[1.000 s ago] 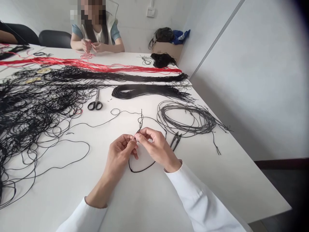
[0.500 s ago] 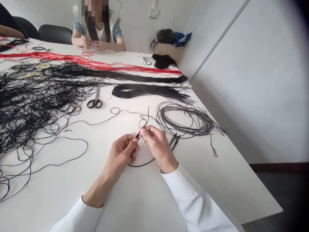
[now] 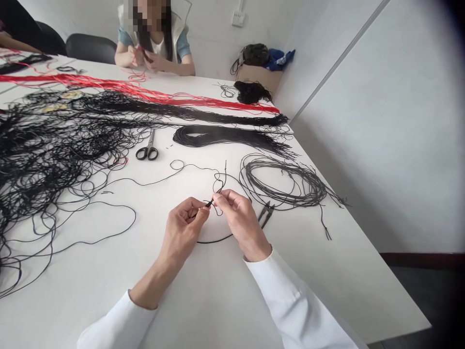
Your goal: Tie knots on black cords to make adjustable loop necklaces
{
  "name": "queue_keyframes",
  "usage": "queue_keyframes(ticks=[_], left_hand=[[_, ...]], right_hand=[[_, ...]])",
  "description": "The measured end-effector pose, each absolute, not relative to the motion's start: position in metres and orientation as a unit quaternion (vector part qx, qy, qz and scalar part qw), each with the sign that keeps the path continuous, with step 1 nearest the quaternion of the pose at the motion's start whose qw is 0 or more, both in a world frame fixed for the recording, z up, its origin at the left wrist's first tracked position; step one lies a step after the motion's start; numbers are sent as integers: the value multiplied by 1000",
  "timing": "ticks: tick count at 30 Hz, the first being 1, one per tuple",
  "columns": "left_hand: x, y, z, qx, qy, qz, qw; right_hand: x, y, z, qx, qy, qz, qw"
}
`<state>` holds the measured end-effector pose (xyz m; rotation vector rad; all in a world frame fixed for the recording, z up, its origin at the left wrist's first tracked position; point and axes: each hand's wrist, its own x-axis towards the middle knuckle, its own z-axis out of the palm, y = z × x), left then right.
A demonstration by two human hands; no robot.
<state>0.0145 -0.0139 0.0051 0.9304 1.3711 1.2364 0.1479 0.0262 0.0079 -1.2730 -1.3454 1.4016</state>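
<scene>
Between thumb and fingers my left hand (image 3: 185, 223) pinches a thin black cord (image 3: 215, 241). My right hand (image 3: 238, 218) is closed on the same cord just up and to the right, its thumb close to the left fingertips. A short thicker stretch of cord shows between the two hands. Loose ends and small loops stick out above them, and a curve of cord hangs below, running behind my right hand. Thread snips (image 3: 268, 213) lie on the table right beside my right hand, partly hidden by it. Exact finger contact on the cord is partly hidden.
A coil of black cord (image 3: 283, 196) lies to the right on the white table (image 3: 203, 300). Black-handled scissors (image 3: 147, 152), a black cord bundle (image 3: 232, 137), tangled black cord (image 3: 54, 160) and red cords (image 3: 203, 101) lie beyond. A person (image 3: 156, 53) sits across, handling red cord.
My left fingers have curled in and shifted slightly on the cord, and the hanging curve sits a little higher. The whole view has shifted slightly. Across the table, the person's hands have moved.
</scene>
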Motion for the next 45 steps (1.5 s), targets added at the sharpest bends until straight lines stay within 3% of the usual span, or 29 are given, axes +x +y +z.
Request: queue_keyframes(ticks=[18, 23, 27, 31, 36, 40, 45], left_hand=[[10, -9, -2, 349, 522, 532, 569], [6, -8, -1, 327, 494, 541, 597], [2, -6, -6, 276, 475, 576, 606], [0, -7, -8, 252, 468, 581, 616], [3, -7, -7, 246, 472, 589, 607], [4, -8, -8, 255, 479, 587, 601], [6, -9, -12, 279, 483, 589, 584]], right_hand=[[142, 23, 10, -512, -587, 482, 401], [149, 29, 12, -505, -620, 481, 360], [179, 30, 20, -583, -663, 325, 339], [214, 21, 15, -674, -689, 149, 221], [233, 5, -2, -723, -672, 96, 129], [235, -1, -5, -732, -658, 97, 149], [201, 2, 6, -637, -705, 95, 297]])
